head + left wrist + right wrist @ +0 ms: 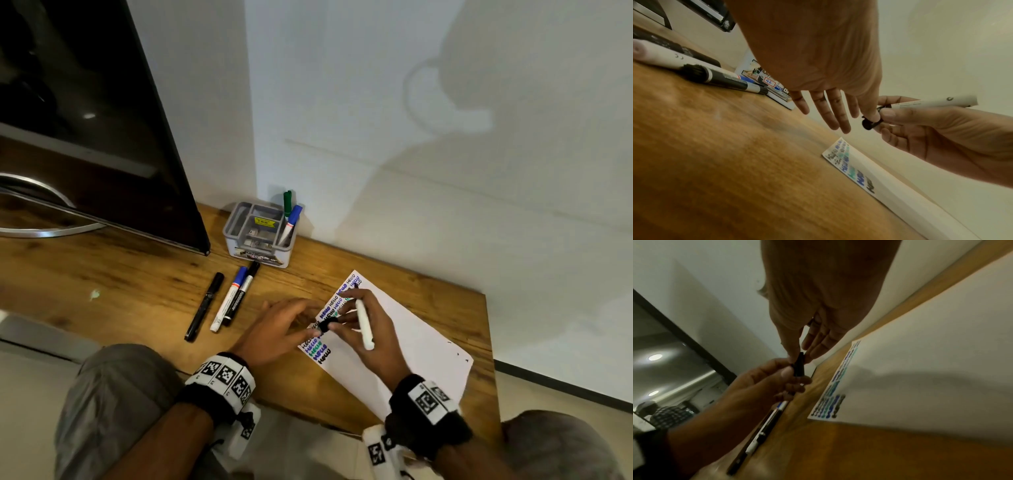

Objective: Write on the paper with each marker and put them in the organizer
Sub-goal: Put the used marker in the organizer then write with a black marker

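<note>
My right hand [349, 317] holds an uncapped white marker [364, 323] over the paper [421, 346], tip pointing away from me. Between both hands sits the black cap [328, 323]. My left hand [310, 327] pinches it with thumb and fingers, and the right thumb and a finger also touch it. The left wrist view shows the cap [871, 123] under my left thumb, with the marker barrel [933, 102] in the right hand. The right wrist view shows the cap [799, 365] pinched from both sides. The grey organizer [239, 219] stands at the wall with a green marker [287, 202] and a blue marker [293, 219] in it.
Three capped markers lie side by side left of the paper: a black one [205, 310], a blue-capped one [228, 298] and a black-capped one [242, 291]. Rows of "HELLO" run along the paper's left edge. A dark screen [85, 120] on a stand fills the table's left.
</note>
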Demonstrator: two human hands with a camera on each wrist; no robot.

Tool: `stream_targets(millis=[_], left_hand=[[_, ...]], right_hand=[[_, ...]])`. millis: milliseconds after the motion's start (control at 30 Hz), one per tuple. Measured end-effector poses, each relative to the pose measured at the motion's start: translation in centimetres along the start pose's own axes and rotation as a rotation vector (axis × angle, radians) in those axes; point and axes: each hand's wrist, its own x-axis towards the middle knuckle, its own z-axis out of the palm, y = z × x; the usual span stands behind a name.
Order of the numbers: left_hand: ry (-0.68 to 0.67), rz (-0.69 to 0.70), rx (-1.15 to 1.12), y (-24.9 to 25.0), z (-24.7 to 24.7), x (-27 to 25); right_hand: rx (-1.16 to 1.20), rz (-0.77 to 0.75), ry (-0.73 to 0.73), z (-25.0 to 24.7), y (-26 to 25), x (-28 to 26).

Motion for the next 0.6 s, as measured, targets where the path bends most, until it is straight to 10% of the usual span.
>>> stream_targets(millis=[600], left_hand=[[0.163,-0.068,-0.226,0.4,-0.8,0.2]], right_hand=[[0.241,0.273,0.031,0.9,-0.7,0.7]])
